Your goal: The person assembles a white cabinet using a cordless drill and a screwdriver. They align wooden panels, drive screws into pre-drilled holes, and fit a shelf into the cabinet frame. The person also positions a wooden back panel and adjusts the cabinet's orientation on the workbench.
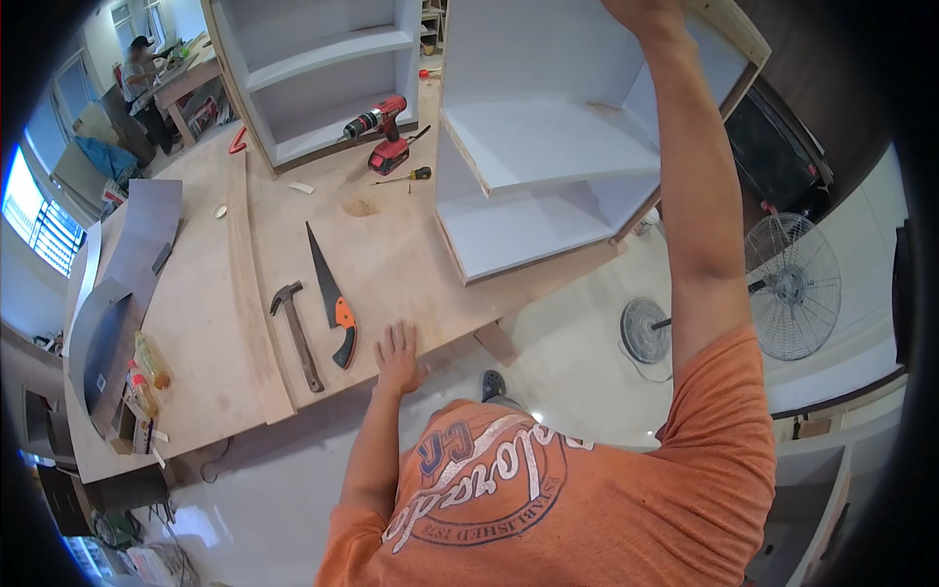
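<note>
My left hand (399, 362) lies flat at the near edge of the wooden worktable (391, 259), its fingers spread and holding nothing. Just left of it are a handsaw (337, 308) with an orange and black handle and a claw hammer (296, 338). My right arm reaches up to the top of an open white-lined cabinet (548, 147) with wooden edges. Only part of my right hand (646, 12) shows at the upper edge of the picture, and its fingers are out of sight.
A red cordless drill (386, 137) and a screwdriver (406, 175) lie by a second cabinet (323, 73). Left are a long wooden strip (252, 284), plastic bottles (142, 391) and curved sheets (147, 235). A pedestal fan (790, 284) stands right. Another person (142, 83) works far left.
</note>
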`<action>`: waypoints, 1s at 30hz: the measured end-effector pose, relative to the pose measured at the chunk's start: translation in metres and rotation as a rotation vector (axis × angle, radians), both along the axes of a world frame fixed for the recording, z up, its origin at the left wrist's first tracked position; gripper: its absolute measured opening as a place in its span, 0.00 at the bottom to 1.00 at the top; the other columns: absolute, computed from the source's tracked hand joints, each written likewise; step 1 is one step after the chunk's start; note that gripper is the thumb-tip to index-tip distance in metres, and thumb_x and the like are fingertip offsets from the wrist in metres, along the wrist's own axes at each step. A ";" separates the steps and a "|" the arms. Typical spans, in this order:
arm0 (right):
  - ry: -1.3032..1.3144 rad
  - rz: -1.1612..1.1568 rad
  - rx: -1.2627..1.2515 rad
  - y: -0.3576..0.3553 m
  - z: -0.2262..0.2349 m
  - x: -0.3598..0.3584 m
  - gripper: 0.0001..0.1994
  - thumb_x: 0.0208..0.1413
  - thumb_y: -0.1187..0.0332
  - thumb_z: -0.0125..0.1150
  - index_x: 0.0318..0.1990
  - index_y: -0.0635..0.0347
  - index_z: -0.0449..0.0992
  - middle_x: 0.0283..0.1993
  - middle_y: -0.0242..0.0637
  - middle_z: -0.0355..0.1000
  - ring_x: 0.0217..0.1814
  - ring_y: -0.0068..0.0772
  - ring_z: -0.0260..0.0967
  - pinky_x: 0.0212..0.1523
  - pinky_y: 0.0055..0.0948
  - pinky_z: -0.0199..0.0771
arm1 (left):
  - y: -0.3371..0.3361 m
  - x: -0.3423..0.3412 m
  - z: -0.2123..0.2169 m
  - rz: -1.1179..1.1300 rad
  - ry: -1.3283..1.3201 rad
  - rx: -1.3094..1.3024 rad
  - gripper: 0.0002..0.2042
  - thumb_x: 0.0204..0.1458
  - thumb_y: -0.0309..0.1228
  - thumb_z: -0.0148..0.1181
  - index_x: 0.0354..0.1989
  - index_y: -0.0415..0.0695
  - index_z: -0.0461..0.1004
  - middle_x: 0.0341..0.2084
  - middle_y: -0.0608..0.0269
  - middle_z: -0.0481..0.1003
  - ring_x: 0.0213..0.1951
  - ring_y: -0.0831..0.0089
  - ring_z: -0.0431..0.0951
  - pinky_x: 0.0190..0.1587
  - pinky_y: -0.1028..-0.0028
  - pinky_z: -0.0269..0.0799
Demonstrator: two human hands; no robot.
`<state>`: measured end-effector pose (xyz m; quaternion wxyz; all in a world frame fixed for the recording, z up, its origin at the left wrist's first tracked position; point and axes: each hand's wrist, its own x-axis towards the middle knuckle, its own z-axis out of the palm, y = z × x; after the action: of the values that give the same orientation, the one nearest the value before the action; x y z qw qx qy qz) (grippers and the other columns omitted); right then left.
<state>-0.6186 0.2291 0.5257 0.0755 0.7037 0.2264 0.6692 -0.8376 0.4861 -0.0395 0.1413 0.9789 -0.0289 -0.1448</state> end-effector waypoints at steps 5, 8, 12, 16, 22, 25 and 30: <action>0.024 0.021 0.013 0.001 -0.001 -0.003 0.59 0.30 0.75 0.79 0.74 0.43 0.48 0.59 0.41 0.60 0.62 0.51 0.59 0.67 0.46 0.60 | 0.000 -0.001 0.005 0.017 0.023 -0.039 0.51 0.49 0.46 0.68 0.77 0.52 0.39 0.77 0.52 0.36 0.77 0.48 0.33 0.72 0.41 0.33; 0.059 0.018 0.034 0.003 0.000 -0.008 0.60 0.31 0.75 0.79 0.74 0.41 0.48 0.59 0.41 0.60 0.62 0.52 0.59 0.67 0.46 0.61 | -0.001 0.000 0.007 0.022 0.023 -0.043 0.52 0.48 0.46 0.68 0.77 0.52 0.39 0.77 0.53 0.36 0.77 0.49 0.33 0.72 0.41 0.33; 0.051 -0.051 0.046 0.000 -0.001 0.001 0.59 0.32 0.75 0.79 0.75 0.40 0.47 0.59 0.40 0.59 0.62 0.51 0.59 0.67 0.46 0.62 | -0.001 0.000 0.008 0.015 0.015 -0.042 0.51 0.49 0.46 0.68 0.77 0.52 0.39 0.77 0.53 0.36 0.76 0.48 0.33 0.72 0.40 0.33; 0.058 -0.056 0.051 0.001 0.000 0.001 0.58 0.34 0.75 0.78 0.75 0.40 0.47 0.60 0.40 0.59 0.62 0.50 0.58 0.68 0.47 0.62 | -0.001 0.000 0.005 0.009 0.012 -0.038 0.51 0.49 0.47 0.68 0.77 0.51 0.40 0.77 0.51 0.37 0.76 0.47 0.33 0.72 0.39 0.33; 0.036 -0.032 0.023 -0.001 0.000 -0.001 0.58 0.34 0.74 0.78 0.75 0.40 0.46 0.60 0.40 0.59 0.62 0.51 0.58 0.67 0.47 0.63 | 0.001 0.000 0.001 0.002 -0.008 -0.048 0.51 0.48 0.47 0.68 0.77 0.50 0.40 0.76 0.50 0.38 0.76 0.46 0.33 0.71 0.38 0.34; 0.066 0.010 0.033 0.001 -0.001 -0.003 0.58 0.35 0.74 0.78 0.75 0.41 0.46 0.59 0.41 0.59 0.62 0.51 0.59 0.66 0.48 0.63 | 0.001 0.000 0.002 0.004 0.002 -0.037 0.51 0.49 0.47 0.67 0.77 0.51 0.40 0.77 0.51 0.38 0.76 0.47 0.34 0.71 0.38 0.34; 0.030 0.005 0.026 0.000 -0.002 0.003 0.56 0.36 0.74 0.76 0.75 0.43 0.47 0.58 0.41 0.60 0.61 0.51 0.59 0.67 0.49 0.61 | -0.001 0.000 0.004 0.009 0.000 -0.024 0.51 0.48 0.48 0.67 0.77 0.50 0.41 0.77 0.51 0.38 0.76 0.47 0.35 0.71 0.39 0.35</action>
<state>-0.6157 0.2289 0.5238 0.0611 0.7140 0.2204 0.6617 -0.8373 0.4854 -0.0352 0.1537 0.9773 -0.0261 -0.1437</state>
